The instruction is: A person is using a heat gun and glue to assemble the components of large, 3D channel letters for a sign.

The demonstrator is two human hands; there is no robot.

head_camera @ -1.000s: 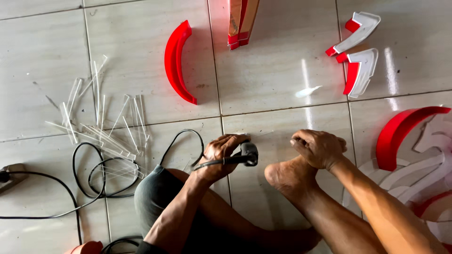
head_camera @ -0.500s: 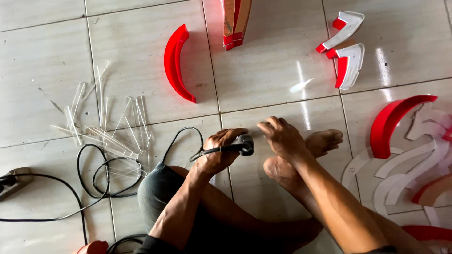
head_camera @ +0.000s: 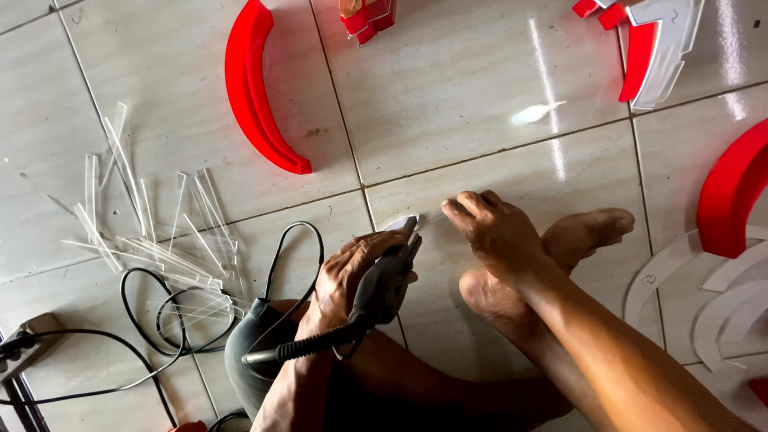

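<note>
The left hand point(head_camera: 352, 272) is wrapped tight around a dark corded tool point(head_camera: 384, 280). Its tip touches a small clear piece point(head_camera: 408, 222) on the floor point(head_camera: 448, 104), which the right hand point(head_camera: 496, 232) pinches. The tip sits close to those fingertips point(head_camera: 454, 210), so a slip could hurt them.

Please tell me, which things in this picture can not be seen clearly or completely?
Head view only:
- The tip of the corded hand tool in the left hand: too small and blurred to tell its kind.
- The clear piece at the right hand fingertips: its outline fades into the glossy tile.
- The red curved piece: cut off by the right edge.
- The black cable: its end leaves the left edge.
</note>
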